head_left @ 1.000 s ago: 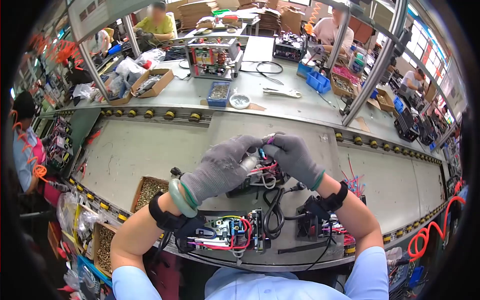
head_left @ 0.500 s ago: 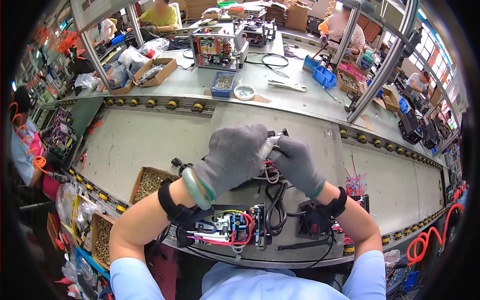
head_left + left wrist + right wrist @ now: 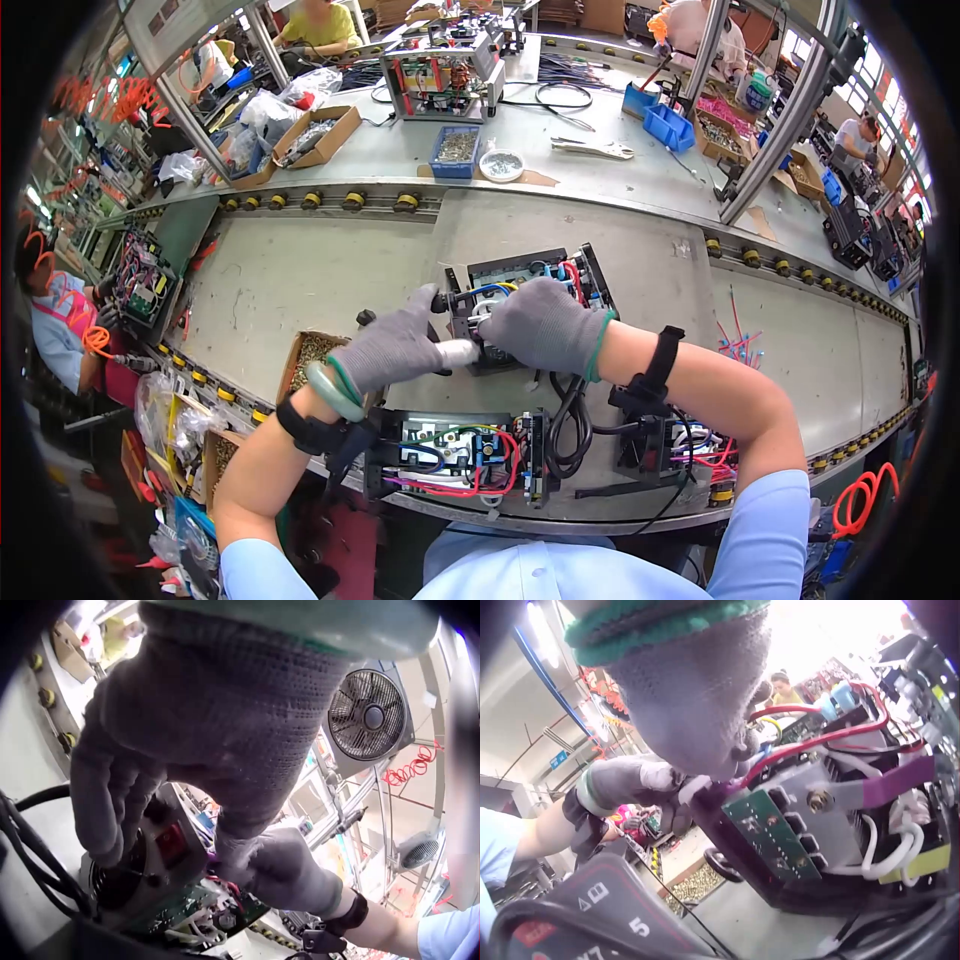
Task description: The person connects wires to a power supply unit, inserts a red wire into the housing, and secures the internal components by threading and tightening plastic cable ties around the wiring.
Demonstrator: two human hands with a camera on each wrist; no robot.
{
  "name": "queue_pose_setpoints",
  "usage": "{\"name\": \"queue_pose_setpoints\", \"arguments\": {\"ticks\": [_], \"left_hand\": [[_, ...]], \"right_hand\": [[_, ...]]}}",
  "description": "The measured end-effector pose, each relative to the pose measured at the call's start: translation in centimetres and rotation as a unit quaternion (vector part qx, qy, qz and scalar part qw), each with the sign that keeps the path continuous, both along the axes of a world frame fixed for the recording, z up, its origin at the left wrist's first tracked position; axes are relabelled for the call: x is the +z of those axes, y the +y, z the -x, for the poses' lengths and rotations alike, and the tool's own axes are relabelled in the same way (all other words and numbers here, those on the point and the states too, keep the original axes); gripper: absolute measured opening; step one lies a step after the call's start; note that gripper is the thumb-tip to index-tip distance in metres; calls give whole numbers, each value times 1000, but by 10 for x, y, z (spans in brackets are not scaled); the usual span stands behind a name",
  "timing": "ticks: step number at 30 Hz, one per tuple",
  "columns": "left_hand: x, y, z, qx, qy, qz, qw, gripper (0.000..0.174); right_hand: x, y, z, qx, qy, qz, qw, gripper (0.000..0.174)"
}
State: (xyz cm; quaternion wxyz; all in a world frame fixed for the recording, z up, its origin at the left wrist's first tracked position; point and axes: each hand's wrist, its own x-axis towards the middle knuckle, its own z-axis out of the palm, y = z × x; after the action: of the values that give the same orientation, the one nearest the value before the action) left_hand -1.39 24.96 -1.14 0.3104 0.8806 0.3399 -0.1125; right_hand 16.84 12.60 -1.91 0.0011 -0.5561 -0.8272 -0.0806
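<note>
In the head view, an open-frame electrical unit [image 3: 515,270] with coloured wires lies on the bench. My gloved left hand [image 3: 390,345] is at its left end, thumb extended toward the right hand. The left wrist view shows the left hand [image 3: 202,727] with fingers hanging before the end panel, beside a red switch [image 3: 171,843]. My gloved right hand [image 3: 550,330] reaches into the unit's left part. In the right wrist view, the right hand's [image 3: 694,705] curled fingers pinch at wiring above a green board [image 3: 769,832]; the fingertips are partly hidden.
Nearer the body lie a second wired unit [image 3: 455,455] and a third one [image 3: 650,445], with looped black cable [image 3: 568,430]. A box of small brass parts [image 3: 312,355] stands left. Rollers, pliers [image 3: 592,148] and a blue bin [image 3: 455,150] are farther back.
The hands have come down from their meeting point above the unit and moved apart, the left one leftward. More of the unit and its wires now shows. The head view has shifted.
</note>
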Motion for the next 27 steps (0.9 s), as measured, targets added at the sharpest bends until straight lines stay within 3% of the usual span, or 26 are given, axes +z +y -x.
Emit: {"name": "queue_pose_setpoints", "arguments": {"ticks": [1,2,4,5,8,10,16,24,27], "left_hand": [[-12,1,-2,-29,4,-11,1000,116],[-20,0,-1,-31,5,-10,999,116],[-20,-6,-6,-45,-134,53,988,116],[-18,-8,-10,-35,-73,21,997,116],[-22,-10,-15,-15,-34,2,999,103],[-22,-12,-12,-19,-45,9,999,103],[-20,-11,-12,-31,-51,20,998,103],[-13,-14,-11,-33,-39,3,999,99],[-35,-6,-5,-48,-126,6,991,94]], "right_hand": [[-3,2,2,-9,8,15,1000,5],[-4,2,1,-12,9,16,1000,5],[-7,1,1,-31,31,0,999,4],[-8,0,-2,-30,30,1,999,4],[-8,-4,-5,-25,61,-1,998,3],[-2,-4,-1,-65,17,49,997,2],[-5,-5,-5,-59,-18,12,998,4],[-6,3,-11,14,29,8,999,5],[-7,4,-12,16,46,-11,999,5]]}}
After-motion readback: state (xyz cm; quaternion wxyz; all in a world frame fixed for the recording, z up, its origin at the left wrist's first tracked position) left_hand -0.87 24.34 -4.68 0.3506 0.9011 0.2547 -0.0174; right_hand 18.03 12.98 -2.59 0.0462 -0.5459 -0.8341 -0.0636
